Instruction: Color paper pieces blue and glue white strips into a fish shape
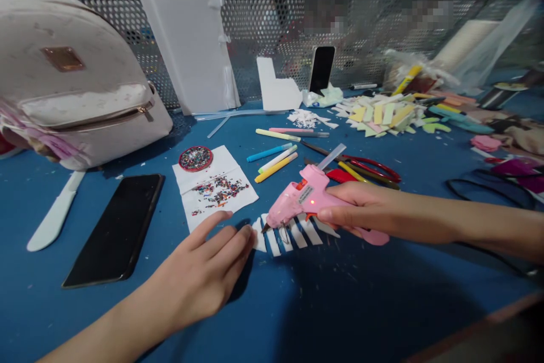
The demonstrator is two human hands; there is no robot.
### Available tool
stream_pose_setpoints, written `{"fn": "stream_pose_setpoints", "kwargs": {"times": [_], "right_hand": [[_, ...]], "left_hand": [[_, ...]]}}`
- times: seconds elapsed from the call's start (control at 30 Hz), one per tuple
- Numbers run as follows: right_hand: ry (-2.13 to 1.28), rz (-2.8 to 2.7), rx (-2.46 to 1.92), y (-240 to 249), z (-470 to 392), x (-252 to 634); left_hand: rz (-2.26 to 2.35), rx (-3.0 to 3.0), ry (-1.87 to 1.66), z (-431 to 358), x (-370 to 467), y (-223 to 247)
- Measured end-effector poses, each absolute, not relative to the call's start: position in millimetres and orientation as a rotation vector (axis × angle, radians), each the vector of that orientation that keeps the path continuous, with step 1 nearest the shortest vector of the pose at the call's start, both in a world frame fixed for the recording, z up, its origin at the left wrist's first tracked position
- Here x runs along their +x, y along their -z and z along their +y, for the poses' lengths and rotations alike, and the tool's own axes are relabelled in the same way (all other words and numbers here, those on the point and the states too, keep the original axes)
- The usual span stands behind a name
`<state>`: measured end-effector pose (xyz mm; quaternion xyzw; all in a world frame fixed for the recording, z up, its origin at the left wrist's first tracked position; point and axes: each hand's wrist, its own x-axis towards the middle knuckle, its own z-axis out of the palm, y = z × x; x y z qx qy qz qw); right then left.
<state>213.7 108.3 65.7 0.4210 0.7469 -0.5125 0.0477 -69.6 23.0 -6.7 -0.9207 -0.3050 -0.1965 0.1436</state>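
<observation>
My right hand [357,207] is wrapped round the handle of a pink hot glue gun [293,201], whose small light glows orange. A clear glue stick [332,156] pokes out of its back end. The dark nozzle points down onto the leftmost of several short white strips [312,231] laid in a row on the table. My left hand [212,261] is closed, its fingertips at the left edge of that leftmost white strip [258,236], with one finger raised; the thumb is hidden.
Left are a white paper [199,182] with colourful bits, a round red-rimmed dish [195,158], a phone [114,230], a white knife [55,213] and a backpack [85,68]. Behind the gun lie markers [276,167] and pliers [374,167]. Cut strips [382,114] pile at back right.
</observation>
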Motion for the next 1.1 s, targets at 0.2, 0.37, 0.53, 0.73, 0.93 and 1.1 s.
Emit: {"fn": "stream_pose_setpoints", "kwargs": {"times": [0.2,0.37,0.53,0.73,0.93,1.1], "right_hand": [[1.576,2.251,1.292,-66.9,107.5,211.1],[1.516,2.285,1.278,-66.7,109.2,211.6],[1.518,2.288,1.28,-67.1,109.0,211.5],[1.465,2.32,1.3,-70.5,107.7,212.0],[1.431,2.363,1.298,-72.2,107.0,212.0],[1.438,2.358,1.29,-71.8,107.3,212.3]], "left_hand": [[-0.899,-2.665,0.594,23.1,-68.4,5.9],[-0.9,-2.658,0.601,22.8,-68.8,7.3],[-0.881,-2.653,0.568,23.2,-70.6,7.7],[-0.888,-2.648,0.576,22.5,-70.0,7.5],[-0.899,-2.645,0.579,21.6,-69.0,7.9],[-0.901,-2.644,0.589,23.1,-69.4,8.3]]}}
